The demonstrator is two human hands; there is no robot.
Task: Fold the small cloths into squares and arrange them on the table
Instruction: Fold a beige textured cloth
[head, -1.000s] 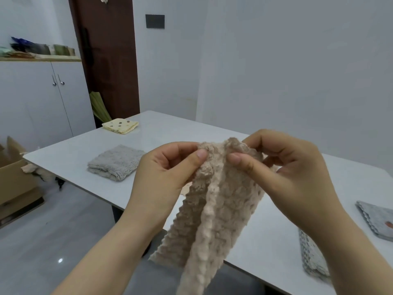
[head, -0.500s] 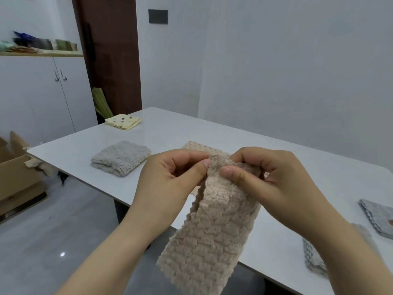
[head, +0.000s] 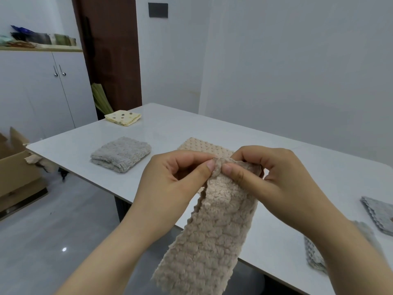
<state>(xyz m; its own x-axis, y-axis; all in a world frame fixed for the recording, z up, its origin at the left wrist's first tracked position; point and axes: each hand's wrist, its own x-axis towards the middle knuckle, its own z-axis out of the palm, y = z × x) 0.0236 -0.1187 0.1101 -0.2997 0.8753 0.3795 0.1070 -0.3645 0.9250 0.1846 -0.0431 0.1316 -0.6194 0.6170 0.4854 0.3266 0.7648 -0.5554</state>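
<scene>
Left hand [head: 170, 184] and right hand [head: 274, 182] pinching beige cloth [head: 208, 241] top edge — lower end cropped, dotted cloth [head: 204, 145] half hidden behind hands

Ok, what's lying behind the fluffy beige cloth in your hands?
A tan dotted cloth lies on the table behind the fluffy beige cloth. Only its far part shows above the left hand and right hand; the rest is covered, so its fold cannot be judged.

Left hand [head: 170, 184] and right hand [head: 278, 179] are bare, nails short.
</scene>
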